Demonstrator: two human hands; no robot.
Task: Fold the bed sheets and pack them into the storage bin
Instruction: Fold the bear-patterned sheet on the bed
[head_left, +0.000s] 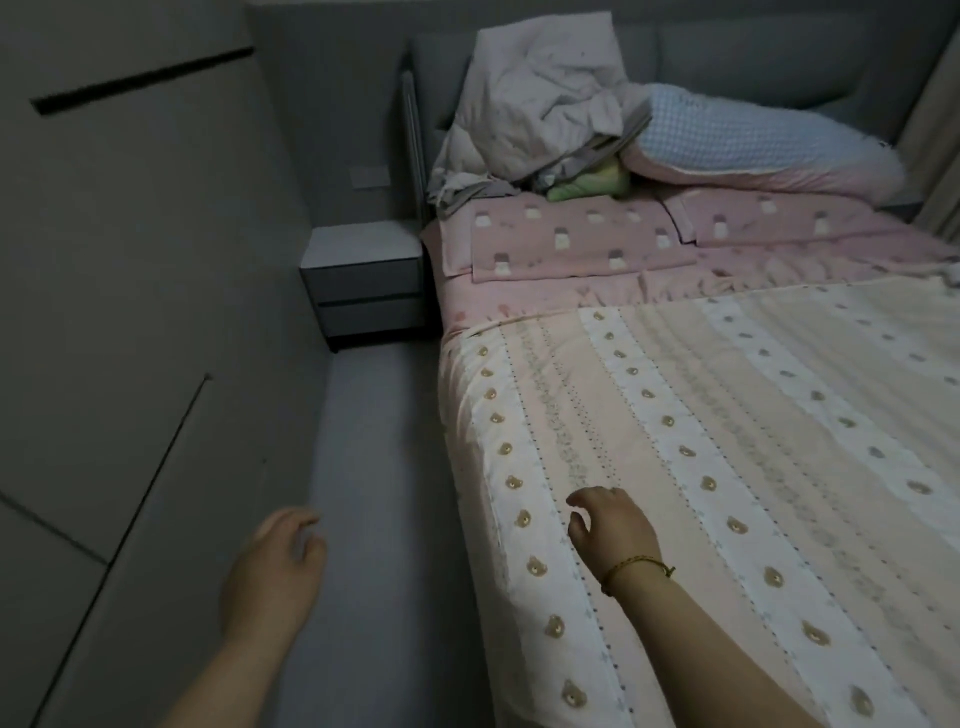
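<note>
A cream and pink striped sheet with small bear prints (727, 467) lies spread flat over the bed. My right hand (610, 525), with a gold cord at the wrist, hovers just over its left part, fingers loosely curled and holding nothing. My left hand (275, 566) hangs over the floor strip beside the bed, fingers relaxed and empty, slightly blurred. Under the striped sheet a pink sheet (519, 306) covers the mattress. No storage bin is in view.
Two pink pillows (571, 239) lie at the head of the bed. Behind them are a crumpled pale quilt (535, 104), a blue and pink blanket (743, 140) and a green item (592, 184). A grey nightstand (363, 280) stands left; wardrobe doors (130, 312) line the narrow aisle.
</note>
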